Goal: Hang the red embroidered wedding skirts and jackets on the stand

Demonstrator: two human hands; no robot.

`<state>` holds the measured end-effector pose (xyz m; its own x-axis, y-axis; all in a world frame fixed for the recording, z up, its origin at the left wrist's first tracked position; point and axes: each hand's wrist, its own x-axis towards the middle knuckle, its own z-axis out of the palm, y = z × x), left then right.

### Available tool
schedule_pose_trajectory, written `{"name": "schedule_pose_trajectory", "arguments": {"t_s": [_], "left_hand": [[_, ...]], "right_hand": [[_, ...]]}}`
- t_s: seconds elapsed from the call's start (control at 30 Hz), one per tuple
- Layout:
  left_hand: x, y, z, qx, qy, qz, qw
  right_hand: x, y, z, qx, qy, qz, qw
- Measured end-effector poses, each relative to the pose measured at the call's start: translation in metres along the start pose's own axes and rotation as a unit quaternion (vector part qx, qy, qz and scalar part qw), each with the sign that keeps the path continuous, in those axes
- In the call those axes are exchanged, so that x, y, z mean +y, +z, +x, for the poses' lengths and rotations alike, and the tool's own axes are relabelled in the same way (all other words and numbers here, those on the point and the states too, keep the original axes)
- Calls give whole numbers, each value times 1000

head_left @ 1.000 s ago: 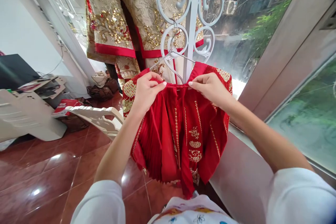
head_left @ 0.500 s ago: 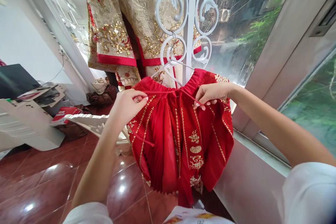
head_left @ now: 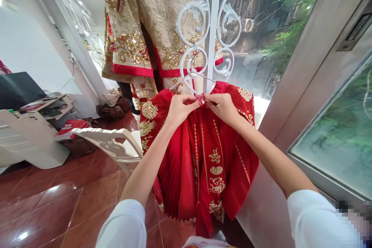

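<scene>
A red pleated skirt [head_left: 215, 135] with gold embroidery hangs by its gathered waistband from a thin wire hanger [head_left: 205, 77]. At the middle of the waistband, my left hand [head_left: 183, 108] and my right hand [head_left: 220, 105] meet with fingertips nearly touching. Both pinch the red drawstring [head_left: 201, 100], though most of the cord is hidden by the fingers. Whether it is looped or knotted there cannot be made out.
The hanger hooks onto a white scrolled metal frame [head_left: 213, 27]. Behind hangs a cream and gold embroidered garment [head_left: 162, 19] with red trim. A white chair [head_left: 116, 145] stands left, near a white desk [head_left: 37, 139]. Glass windows [head_left: 334, 131] line the right side.
Both hands have moved inward from the two sides of the waistband to its centre. The cord, earlier stretched out between them, is now gathered at the fingertips.
</scene>
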<state>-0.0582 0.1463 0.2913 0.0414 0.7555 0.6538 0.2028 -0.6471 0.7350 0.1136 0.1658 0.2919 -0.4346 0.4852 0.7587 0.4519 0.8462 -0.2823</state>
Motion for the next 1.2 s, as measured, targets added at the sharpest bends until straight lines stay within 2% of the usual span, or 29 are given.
{"name": "schedule_pose_trajectory", "arguments": {"t_s": [0.13,0.3,0.43,0.57,0.67,0.73,0.8,0.9,0.93,1.0,1.07,1.13,1.2], "left_hand": [[1,4,-4,-6,-1,34,999],[1,3,-7,-23,29,66,997],[-1,3,-11,-18,44,105,993],[-1,5,-13,-20,64,116,991],[1,4,-18,-1,92,166,982],[3,0,-25,20,108,223,969],[5,-6,-35,48,118,299,946],[5,-15,-47,64,114,379,916],[6,-16,-49,61,106,378,918],[7,-16,-49,52,77,324,941],[9,-14,-45,55,37,210,975],[12,-10,-39,51,-6,78,996],[15,-7,-34,30,-43,-18,998]], "right_hand": [[-2,5,-5,-11,-46,-130,990],[-4,4,-9,-29,-60,-194,979],[-3,5,-8,-22,-87,-166,982],[-2,11,-5,13,-96,-112,989],[-2,13,-6,36,-103,-83,991],[-1,9,-10,74,-77,-119,987],[0,0,-17,123,-19,-174,977],[1,-11,-28,141,48,-196,969],[0,-14,-30,138,58,-181,972],[-5,-15,-31,142,82,-105,981],[-11,-14,-29,138,137,42,980],[-18,-13,-24,107,217,209,947],[-24,-12,-19,68,278,334,898]]}}
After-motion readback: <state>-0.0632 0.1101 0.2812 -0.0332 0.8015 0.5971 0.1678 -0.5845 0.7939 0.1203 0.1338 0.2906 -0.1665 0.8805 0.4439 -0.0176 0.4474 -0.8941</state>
